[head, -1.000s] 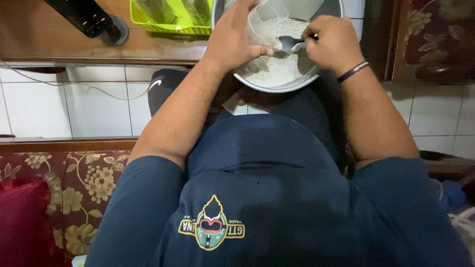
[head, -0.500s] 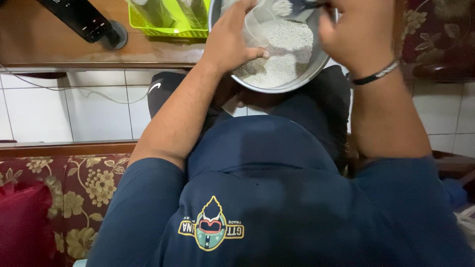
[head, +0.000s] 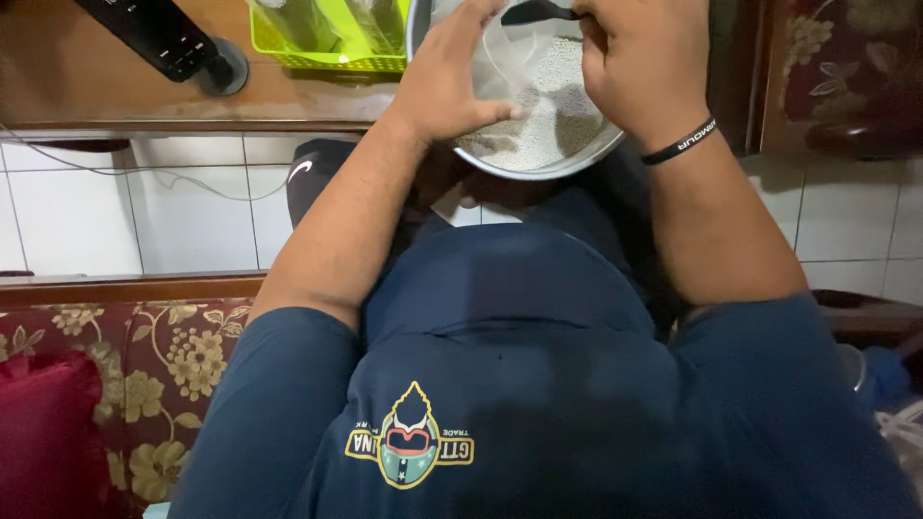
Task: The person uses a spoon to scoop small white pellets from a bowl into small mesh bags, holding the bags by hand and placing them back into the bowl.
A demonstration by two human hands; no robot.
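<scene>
- Head view: left hand (head: 452,82) closed on clear plastic cup (head: 505,53), tilted over metal bowl (head: 538,165) of white grains (head: 567,106).
- Right hand (head: 646,62) clamped on dark spoon (head: 538,12), handle hidden inside fist.
- Spoon long axis about level, bowl end pointing toward left hand.
- Possible risk: grains spilling over near rim onto lap, because bowl sits tilted and unsupported.

White grains (head: 567,115) in a silver bowl (head: 538,168); lime-green basket (head: 327,60); dark red floral cushion (head: 144,384).

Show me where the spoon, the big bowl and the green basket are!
spoon (head: 535,12): head view, on its dark scoop, by the right hand.
metal bowl (head: 538,169): head view, on its near rim.
green basket (head: 327,61): head view, on its front wall.
</scene>
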